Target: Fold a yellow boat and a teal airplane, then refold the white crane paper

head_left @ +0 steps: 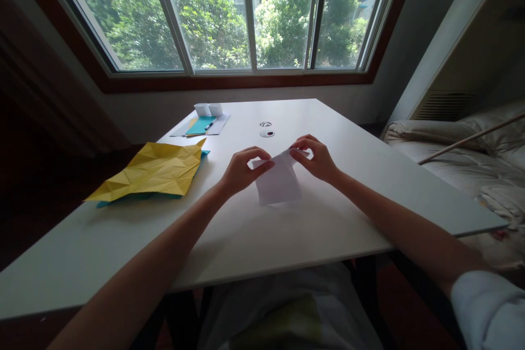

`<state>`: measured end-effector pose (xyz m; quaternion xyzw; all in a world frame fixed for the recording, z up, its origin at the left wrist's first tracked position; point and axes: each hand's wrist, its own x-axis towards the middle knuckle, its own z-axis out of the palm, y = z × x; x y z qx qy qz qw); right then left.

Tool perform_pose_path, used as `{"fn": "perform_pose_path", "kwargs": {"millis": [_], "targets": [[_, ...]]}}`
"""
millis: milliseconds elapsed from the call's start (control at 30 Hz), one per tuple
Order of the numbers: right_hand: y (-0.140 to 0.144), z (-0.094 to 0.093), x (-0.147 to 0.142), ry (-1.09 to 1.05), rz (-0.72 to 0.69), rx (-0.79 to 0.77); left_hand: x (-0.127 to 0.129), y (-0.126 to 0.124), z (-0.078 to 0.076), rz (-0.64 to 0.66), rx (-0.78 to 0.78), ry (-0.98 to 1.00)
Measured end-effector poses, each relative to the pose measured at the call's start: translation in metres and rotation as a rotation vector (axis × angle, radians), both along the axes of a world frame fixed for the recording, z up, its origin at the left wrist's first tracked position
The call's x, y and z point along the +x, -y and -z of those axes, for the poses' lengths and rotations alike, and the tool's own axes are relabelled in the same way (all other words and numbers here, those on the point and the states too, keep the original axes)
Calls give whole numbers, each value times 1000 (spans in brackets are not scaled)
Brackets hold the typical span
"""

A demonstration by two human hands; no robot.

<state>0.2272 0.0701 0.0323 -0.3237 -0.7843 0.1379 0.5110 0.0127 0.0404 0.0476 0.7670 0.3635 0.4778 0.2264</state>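
Both hands pinch white paper (278, 181) at table (328, 219) centre: left hand (241, 169) fingers clamp its left top corner, right hand (315, 159) nips the right. Probably folding; align edges first, crease against the tabletop. Yellow creased sheet (153, 170) lies well left.

Both hands hold a white sheet of paper (278, 181) at the middle of the white table (254, 240). The left hand (243, 169) pinches its upper edge at ten o'clock, the right hand (315, 157) at one o'clock. A creased yellow paper (153, 170) lies at nine o'clock over a teal sheet (123, 199). Two small round discs (266, 129) sit at twelve o'clock, near the window (246, 11).
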Motion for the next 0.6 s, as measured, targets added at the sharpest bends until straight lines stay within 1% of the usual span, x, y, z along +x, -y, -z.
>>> {"fn": "perform_pose_path", "kwargs": {"millis": [67, 133, 267, 367, 400, 467, 533, 600], "targets": [[4, -2, -3, -4, -44, -26, 2, 2, -1, 45, 0, 27], [8, -4, -6, -12, -79, -30, 4, 3, -2, 63, 10, 44], [9, -4, -6, -10, -101, -15, 4, 1, 3, 57, 18, 61], [7, -2, -6, -7, -127, -83, 3, -2, 6, 52, 32, 74], [7, -1, -6, -16, -167, -124, 3, -3, 6, 57, 38, 75], [8, -1, -8, -50, -304, -220, 3, -2, 5, 90, 32, 80], [11, -1, -12, -108, -470, -320, 4, 0, 2, 150, -15, 117], [15, -2, -17, -176, -587, -432, 5, 2, 0, 203, -81, 169]]}}
